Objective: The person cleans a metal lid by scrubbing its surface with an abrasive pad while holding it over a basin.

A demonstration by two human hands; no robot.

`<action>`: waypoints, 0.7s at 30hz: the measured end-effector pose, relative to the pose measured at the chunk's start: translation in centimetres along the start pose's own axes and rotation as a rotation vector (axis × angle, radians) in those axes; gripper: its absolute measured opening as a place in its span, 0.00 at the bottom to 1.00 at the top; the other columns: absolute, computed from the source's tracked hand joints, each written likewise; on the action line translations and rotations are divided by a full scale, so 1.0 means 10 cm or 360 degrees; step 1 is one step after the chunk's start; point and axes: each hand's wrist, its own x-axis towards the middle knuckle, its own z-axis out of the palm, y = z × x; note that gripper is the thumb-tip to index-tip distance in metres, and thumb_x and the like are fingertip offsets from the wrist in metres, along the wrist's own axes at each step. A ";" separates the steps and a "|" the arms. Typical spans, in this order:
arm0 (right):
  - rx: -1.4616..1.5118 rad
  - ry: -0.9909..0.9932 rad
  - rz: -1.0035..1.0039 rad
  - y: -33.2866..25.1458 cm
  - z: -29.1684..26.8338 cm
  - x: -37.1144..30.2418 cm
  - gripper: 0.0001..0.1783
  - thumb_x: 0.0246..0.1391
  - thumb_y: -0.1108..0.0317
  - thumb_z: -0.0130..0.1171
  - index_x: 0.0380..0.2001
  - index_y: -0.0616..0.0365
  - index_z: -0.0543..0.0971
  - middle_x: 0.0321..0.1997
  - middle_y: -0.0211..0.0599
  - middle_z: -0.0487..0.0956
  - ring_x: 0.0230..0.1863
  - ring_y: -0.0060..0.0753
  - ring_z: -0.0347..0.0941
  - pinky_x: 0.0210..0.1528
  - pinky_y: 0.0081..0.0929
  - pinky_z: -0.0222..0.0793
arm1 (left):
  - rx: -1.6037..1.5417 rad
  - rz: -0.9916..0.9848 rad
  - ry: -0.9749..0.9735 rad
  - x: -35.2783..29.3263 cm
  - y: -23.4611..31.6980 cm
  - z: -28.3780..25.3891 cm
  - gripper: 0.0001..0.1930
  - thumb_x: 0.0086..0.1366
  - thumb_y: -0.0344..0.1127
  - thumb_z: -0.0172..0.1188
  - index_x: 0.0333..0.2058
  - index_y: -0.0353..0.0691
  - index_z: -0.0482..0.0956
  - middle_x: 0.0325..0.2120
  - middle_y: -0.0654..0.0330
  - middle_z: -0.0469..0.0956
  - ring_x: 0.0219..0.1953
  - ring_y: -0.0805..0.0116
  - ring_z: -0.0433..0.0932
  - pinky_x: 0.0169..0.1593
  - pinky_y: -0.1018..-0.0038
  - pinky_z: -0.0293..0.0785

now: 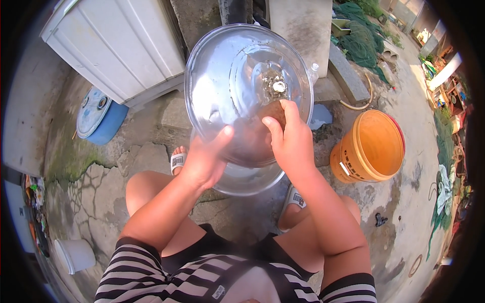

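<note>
I hold a large round metal lid tilted up in front of me, its shiny inner side facing me. My left hand grips its lower rim, thumb on the inside. My right hand presses a brown scouring pad against the lid's inner surface near the centre. Below the lid a metal basin with water sits on the ground between my feet, mostly hidden by my hands.
An orange plastic bucket stands to the right on cracked concrete. A blue drum lies at the left beside a white box-like appliance. A small white pail sits lower left. Green netting lies at the back right.
</note>
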 end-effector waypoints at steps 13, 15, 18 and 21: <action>0.0039 -0.0047 -0.0262 0.03 0.02 0.01 0.23 0.61 0.60 0.58 0.53 0.61 0.68 0.35 0.56 0.81 0.38 0.60 0.78 0.42 0.48 0.71 | -0.0013 0.0059 0.0022 0.01 -0.01 0.02 0.21 0.69 0.37 0.60 0.57 0.33 0.70 0.51 0.52 0.77 0.53 0.58 0.78 0.59 0.59 0.73; 0.0201 -0.0046 -0.0116 0.01 -0.01 0.05 0.23 0.61 0.60 0.59 0.53 0.61 0.68 0.34 0.56 0.81 0.37 0.59 0.79 0.41 0.46 0.72 | -0.0037 0.0042 0.0045 0.01 -0.01 0.02 0.22 0.69 0.37 0.60 0.57 0.32 0.70 0.51 0.51 0.77 0.53 0.58 0.77 0.59 0.59 0.73; 0.0398 -0.0028 0.0061 0.03 -0.05 0.08 0.23 0.61 0.59 0.59 0.52 0.62 0.68 0.30 0.54 0.80 0.34 0.56 0.79 0.39 0.44 0.72 | -0.0042 0.0028 0.0058 0.00 0.00 0.01 0.23 0.69 0.37 0.60 0.57 0.31 0.69 0.52 0.51 0.77 0.53 0.57 0.77 0.59 0.58 0.72; 0.0392 0.0127 -0.0046 0.19 -0.02 0.11 0.23 0.61 0.59 0.59 0.52 0.64 0.69 0.25 0.51 0.80 0.30 0.53 0.79 0.36 0.43 0.71 | -0.0043 0.0026 0.0069 0.02 -0.02 0.00 0.23 0.69 0.36 0.60 0.58 0.31 0.69 0.52 0.50 0.76 0.54 0.56 0.77 0.60 0.58 0.72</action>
